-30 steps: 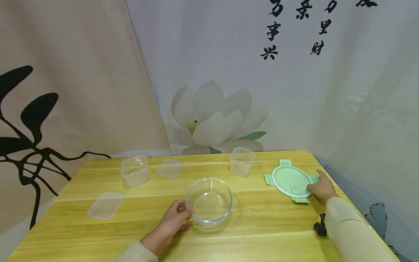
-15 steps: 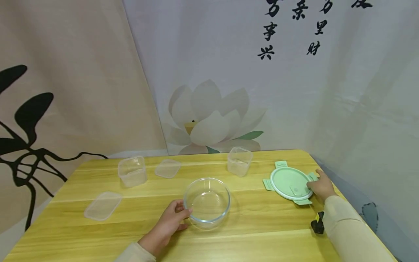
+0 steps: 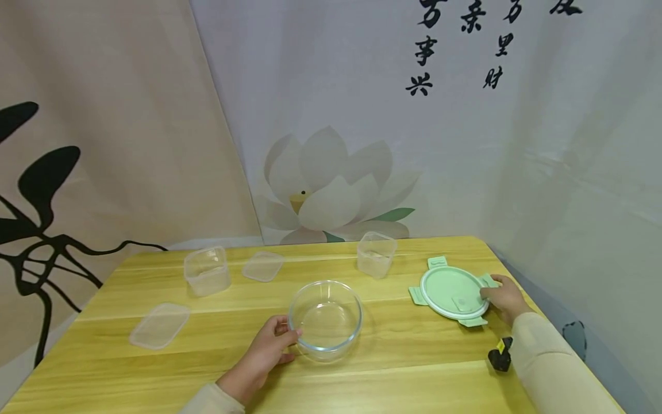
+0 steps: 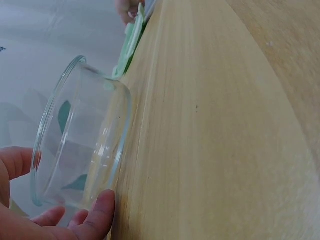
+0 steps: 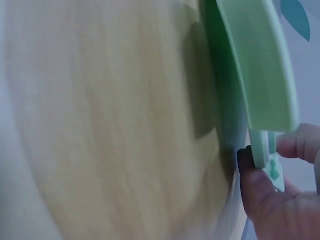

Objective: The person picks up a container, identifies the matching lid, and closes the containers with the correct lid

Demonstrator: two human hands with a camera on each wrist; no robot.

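A round clear glass bowl [image 3: 324, 322] stands on the table near the middle of the head view. My left hand [image 3: 267, 351] holds it at its left side, thumb at the rim and fingers along the wall; the left wrist view shows the fingers spread around the glass bowl [image 4: 82, 135]. Over on the right, my right hand [image 3: 505, 299] pinches the right edge of a round green lid [image 3: 450, 290] with fold-out locking flaps. In the right wrist view the lid [image 5: 260, 65] is tilted above the wood, its shadow beneath, with the right hand [image 5: 285, 185] gripping its edge.
Two clear square plastic containers, one at the left [image 3: 208, 273] and one at the back [image 3: 376, 256], stand on the wooden table [image 3: 393, 368]. Flat clear lids lie at the left [image 3: 160, 326] and back [image 3: 263, 266]. A small black object [image 3: 500, 355] is beside the right sleeve.
The right hand has shifted the green lid slightly left and toward me, turning it a little. The left hand stays on the bowl. The whole head view has drifted slightly.
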